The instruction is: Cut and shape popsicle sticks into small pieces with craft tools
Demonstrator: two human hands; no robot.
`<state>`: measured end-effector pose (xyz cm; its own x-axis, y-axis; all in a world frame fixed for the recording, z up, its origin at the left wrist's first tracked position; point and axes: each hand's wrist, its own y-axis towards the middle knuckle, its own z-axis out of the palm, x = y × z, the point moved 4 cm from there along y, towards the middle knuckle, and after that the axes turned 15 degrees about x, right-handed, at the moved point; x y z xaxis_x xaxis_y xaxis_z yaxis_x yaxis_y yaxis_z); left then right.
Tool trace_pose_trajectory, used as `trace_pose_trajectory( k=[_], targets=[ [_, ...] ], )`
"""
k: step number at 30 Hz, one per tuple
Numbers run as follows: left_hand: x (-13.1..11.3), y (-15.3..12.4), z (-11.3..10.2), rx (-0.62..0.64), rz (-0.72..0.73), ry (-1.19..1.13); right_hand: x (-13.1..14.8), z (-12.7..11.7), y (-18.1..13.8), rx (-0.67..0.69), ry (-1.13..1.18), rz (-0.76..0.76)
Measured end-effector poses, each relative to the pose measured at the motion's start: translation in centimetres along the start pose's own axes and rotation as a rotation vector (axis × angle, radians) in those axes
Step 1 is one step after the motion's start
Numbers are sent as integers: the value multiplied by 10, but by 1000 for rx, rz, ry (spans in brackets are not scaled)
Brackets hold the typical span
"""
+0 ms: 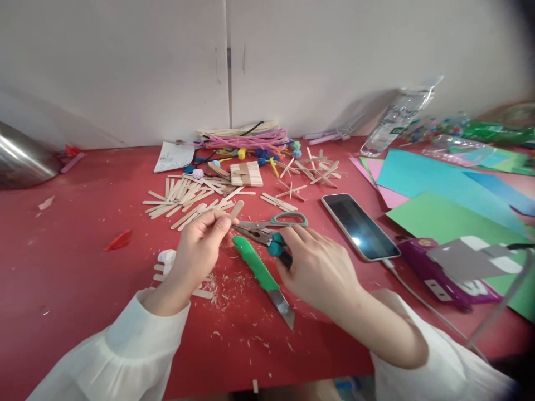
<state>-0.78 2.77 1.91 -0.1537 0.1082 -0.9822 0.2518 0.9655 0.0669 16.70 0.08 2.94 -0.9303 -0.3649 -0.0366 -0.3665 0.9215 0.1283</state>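
Note:
Between thumb and fingers, my left hand [204, 236] pinches a wooden craft stick [237, 210] that points up and away. My right hand [320, 267] is wrapped round the teal and black handles of long-nose pliers [261, 236]. The pliers' tip reaches the left fingers near the stick; whether the jaws grip it I cannot tell. Right below lies a green utility knife [257, 267], its blade out and pointing toward me. Just behind the pliers are scissors [288, 219] with grey-green handles. Wood shavings [219, 289] are scattered by my left wrist.
Loose craft sticks [179, 195] and a banded bundle [246, 174] lie farther back, before pink pipe cleaners [246, 139]. A phone [359, 225] on a cable, a purple device [451, 273], coloured paper [443, 223] and a plastic bottle [395, 120] are at right. A metal container [25, 159] stands left.

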Motion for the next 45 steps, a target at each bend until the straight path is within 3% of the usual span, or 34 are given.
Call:
trace_pose_trajectory(
  k=[8,13,22,26,32,37,40,43,45],
  targets=[
    [3,1,-2,11,34,-98,-2,0,2,-9,36,-20],
    [0,2,-4,-16,81,-48,-3,4,4,129,192,-22],
    [5,8,-14,-2,30,50,-3,10,2,504,910,-194],
    [4,9,-15,12,19,76,-9,21,2,620,1319,-110],
    [3,10,-17,13,-6,85,-3,34,4,871,1665,-74],
    [9,13,-14,34,-17,-49,3,35,6,834,1698,-10],
    [12,14,-14,-25,-43,-238,3,28,7,762,1633,10],
    [14,14,-16,-111,-100,-422,-8,17,10,622,1411,-16],
    [14,13,-16,-114,-130,-494,-25,7,12,429,1101,24]
  ],
)
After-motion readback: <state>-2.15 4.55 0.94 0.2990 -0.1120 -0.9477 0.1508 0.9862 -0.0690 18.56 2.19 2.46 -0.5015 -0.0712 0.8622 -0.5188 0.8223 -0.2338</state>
